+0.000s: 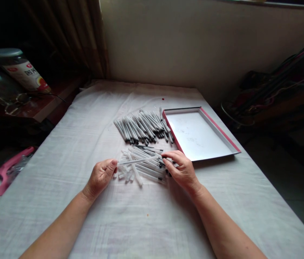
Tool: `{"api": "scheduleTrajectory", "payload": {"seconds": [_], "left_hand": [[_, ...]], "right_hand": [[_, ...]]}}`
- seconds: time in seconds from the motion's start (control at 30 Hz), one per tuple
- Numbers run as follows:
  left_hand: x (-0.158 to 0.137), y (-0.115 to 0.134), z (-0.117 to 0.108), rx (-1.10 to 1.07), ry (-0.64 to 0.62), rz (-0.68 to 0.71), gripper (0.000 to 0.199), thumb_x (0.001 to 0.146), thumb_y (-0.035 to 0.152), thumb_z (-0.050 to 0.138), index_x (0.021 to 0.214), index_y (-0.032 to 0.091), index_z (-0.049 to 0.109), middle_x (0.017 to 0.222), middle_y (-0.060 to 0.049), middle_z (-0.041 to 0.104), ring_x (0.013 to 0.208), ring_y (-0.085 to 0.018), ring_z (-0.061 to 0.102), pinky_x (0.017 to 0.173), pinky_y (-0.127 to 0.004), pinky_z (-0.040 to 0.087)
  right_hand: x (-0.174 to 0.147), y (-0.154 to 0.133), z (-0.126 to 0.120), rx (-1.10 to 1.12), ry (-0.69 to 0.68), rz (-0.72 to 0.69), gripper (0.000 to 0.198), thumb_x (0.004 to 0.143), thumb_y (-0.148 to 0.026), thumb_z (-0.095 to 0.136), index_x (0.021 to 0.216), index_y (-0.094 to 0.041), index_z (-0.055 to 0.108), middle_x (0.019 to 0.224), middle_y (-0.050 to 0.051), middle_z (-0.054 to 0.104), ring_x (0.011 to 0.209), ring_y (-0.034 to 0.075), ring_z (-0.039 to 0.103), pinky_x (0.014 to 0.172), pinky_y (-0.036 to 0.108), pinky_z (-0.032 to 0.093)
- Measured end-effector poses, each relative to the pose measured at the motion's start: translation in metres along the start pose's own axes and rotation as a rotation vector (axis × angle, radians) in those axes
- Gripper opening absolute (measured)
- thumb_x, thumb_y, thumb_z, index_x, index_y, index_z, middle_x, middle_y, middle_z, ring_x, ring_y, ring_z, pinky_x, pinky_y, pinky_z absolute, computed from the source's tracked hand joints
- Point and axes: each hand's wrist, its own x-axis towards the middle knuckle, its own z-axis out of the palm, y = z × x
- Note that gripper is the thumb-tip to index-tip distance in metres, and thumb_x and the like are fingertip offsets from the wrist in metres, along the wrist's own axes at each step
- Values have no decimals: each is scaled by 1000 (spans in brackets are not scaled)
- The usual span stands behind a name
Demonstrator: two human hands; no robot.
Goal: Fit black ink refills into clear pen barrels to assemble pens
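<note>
My left hand is closed, with thumb and fingers pinching the left end of a slim translucent pen. At the pen's right end, my right hand pinches a small black piece between thumb and forefinger. Whether that piece is joined to the barrel I cannot tell. Under and around the pen lies a loose heap of clear barrels, some with black ends. Short clear caps lie beside my left fingers. Farther back is a larger pile of pens, their black ends mostly towards me.
A shallow white box with red edges lies at the right on the white cloth. To the left, a labelled jar and eyeglasses rest on a wooden surface. A pink-handled object sits low at the left.
</note>
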Motion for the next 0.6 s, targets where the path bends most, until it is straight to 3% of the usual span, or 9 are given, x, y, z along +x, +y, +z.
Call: {"api": "scheduleTrajectory", "payload": {"seconds": [0.2, 0.43, 0.6], "left_hand": [[0, -2, 1, -15, 1, -5, 53, 94, 49, 39, 52, 18, 46, 48, 2, 46, 45, -9, 43, 44, -20, 36], [-1, -1, 2, -8, -26, 3, 52, 93, 50, 40, 53, 18, 46, 47, 2, 45, 45, -9, 43, 43, -20, 35], [-1, 0, 3, 18, -49, 28, 49, 93, 46, 40, 54, 18, 47, 47, 2, 45, 46, -10, 44, 43, -19, 35]], "right_hand": [[2, 1, -3, -210, -103, -74, 16, 80, -20, 62, 91, -23, 73, 93, 7, 72, 89, 24, 63, 84, 42, 51], [3, -12, -4, -76, -80, -85, 17, 85, -24, 61, 98, -24, 72, 93, 7, 73, 90, 22, 65, 83, 38, 52], [2, -13, 1, -15, -82, -116, 12, 88, -24, 60, 86, -23, 72, 81, 5, 73, 79, 19, 66, 76, 34, 52]]}}
